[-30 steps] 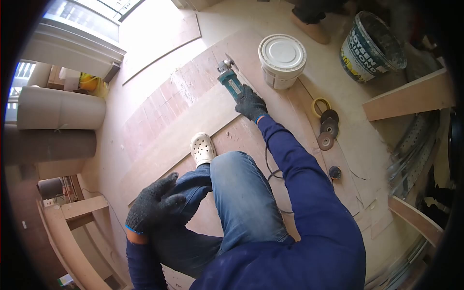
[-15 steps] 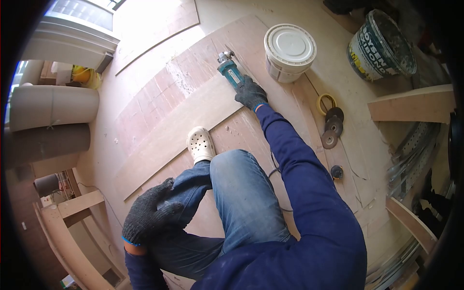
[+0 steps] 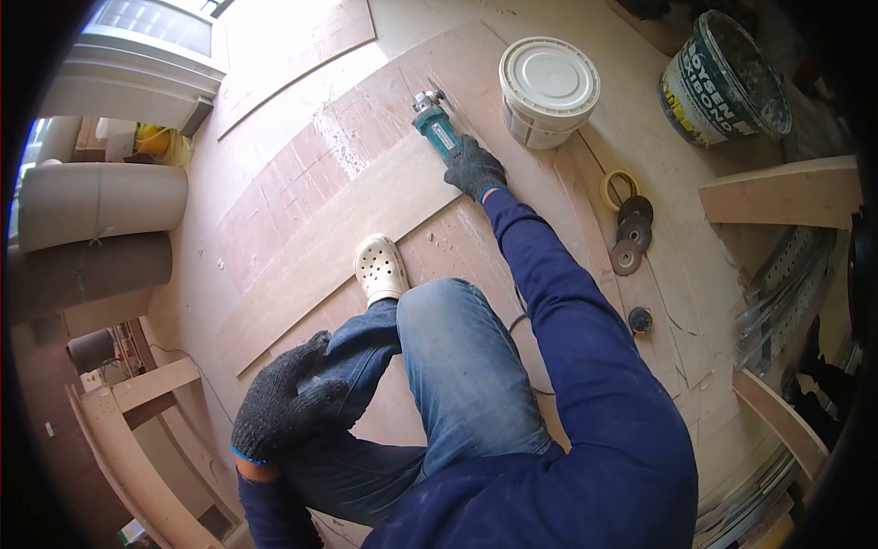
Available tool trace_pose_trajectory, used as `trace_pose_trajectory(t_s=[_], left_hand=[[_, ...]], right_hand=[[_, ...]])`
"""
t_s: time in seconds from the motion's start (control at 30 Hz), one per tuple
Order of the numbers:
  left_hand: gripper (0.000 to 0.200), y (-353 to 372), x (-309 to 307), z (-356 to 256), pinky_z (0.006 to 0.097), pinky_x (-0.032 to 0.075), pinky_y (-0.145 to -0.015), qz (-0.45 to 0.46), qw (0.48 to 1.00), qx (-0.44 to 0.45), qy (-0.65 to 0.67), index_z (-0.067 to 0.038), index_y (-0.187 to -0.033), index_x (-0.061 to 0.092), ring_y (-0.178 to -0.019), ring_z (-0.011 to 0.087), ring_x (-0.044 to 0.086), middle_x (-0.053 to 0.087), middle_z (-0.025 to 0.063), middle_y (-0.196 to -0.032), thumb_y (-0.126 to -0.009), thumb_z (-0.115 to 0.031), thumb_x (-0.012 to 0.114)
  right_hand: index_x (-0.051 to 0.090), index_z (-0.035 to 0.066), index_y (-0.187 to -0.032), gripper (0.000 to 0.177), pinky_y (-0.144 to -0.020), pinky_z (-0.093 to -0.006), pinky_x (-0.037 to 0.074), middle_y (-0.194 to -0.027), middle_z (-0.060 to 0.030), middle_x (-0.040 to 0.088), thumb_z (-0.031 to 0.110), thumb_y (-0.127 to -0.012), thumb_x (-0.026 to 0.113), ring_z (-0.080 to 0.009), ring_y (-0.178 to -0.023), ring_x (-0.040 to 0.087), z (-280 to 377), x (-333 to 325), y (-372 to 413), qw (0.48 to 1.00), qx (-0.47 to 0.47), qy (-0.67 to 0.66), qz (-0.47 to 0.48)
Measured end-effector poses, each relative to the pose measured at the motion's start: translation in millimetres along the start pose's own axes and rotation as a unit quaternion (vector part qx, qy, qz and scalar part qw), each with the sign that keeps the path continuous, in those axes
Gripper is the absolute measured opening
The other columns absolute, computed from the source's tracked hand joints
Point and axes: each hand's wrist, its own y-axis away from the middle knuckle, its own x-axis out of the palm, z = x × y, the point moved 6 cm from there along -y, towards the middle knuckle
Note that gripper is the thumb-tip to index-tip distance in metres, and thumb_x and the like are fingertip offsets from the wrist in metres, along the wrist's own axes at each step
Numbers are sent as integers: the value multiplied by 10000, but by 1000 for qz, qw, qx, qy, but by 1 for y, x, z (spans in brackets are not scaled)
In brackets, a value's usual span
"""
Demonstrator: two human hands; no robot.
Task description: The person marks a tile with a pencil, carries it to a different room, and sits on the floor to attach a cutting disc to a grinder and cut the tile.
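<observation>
My right hand (image 3: 476, 169), in a dark knit glove, grips the teal body of an angle grinder (image 3: 439, 131). The grinder's metal head and disc point away from me, near the far right end of a long pale board (image 3: 357, 227). A white clog (image 3: 380, 267) on my foot presses on that board. My left hand (image 3: 283, 403), also gloved, rests on my bent left leg with the thumb apart from the fingers, holding nothing. Under the board lies a larger reddish plywood sheet (image 3: 283, 178) with pale scuffs.
A lidded white bucket (image 3: 549, 91) stands right of the grinder, with an open paint pail (image 3: 722, 87) beyond. A tape roll (image 3: 619, 188), several worn discs (image 3: 633, 233) and a tape measure (image 3: 640, 319) lie at right. Large rolls (image 3: 101, 206) and curved wooden frames (image 3: 155, 384) are at left.
The whole view has shifted slightly upward. Both hands and the grinder keep nearly the same places relative to the board.
</observation>
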Motion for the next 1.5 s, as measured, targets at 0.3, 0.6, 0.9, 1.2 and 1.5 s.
trace_pose_trajectory(t_s=[0.3,0.6,0.9,1.2,1.5], left_hand=[[650,0,0,0,380,481,-1035,-1,1000,-2,7,8,-1413,553,-1207,249,622,659,179,-1306,-850,-216,789],[654,-1,1,6,376,490,-1022,-4,1000,-14,25,7,-1415,550,-1196,247,625,665,182,-1286,-849,-210,796],[645,-2,1,5,381,488,-1020,-9,1000,4,21,0,-1412,558,-1191,247,625,663,184,-1291,-846,-204,791],[648,-4,-5,0,384,479,-1026,-15,999,-17,27,-10,-1409,565,-1185,249,629,675,180,-1274,-832,-203,787],[680,-7,-5,-2,390,470,-1044,-5,1000,3,21,-3,-1411,559,-1205,262,624,664,184,-1298,-818,-232,798]], right_hand=[[402,107,-1384,796,-968,-514,511,-1233,-236,644,298,-711,783,-400,-1146,643,0,0,-1,1000,10,2,7],[413,112,-1359,772,-968,-505,516,-1207,-234,657,300,-710,786,-391,-1136,654,2,-4,1,1000,22,15,16],[443,96,-1293,701,-953,-500,526,-1167,-242,672,310,-709,765,-394,-1108,668,4,-5,2,999,39,11,32],[438,58,-1321,741,-980,-488,520,-1203,-262,662,315,-699,748,-394,-1136,661,3,-5,3,996,59,34,59],[411,64,-1370,825,-985,-487,514,-1218,-253,646,344,-676,758,-393,-1141,654,8,-5,-11,995,56,46,68]])
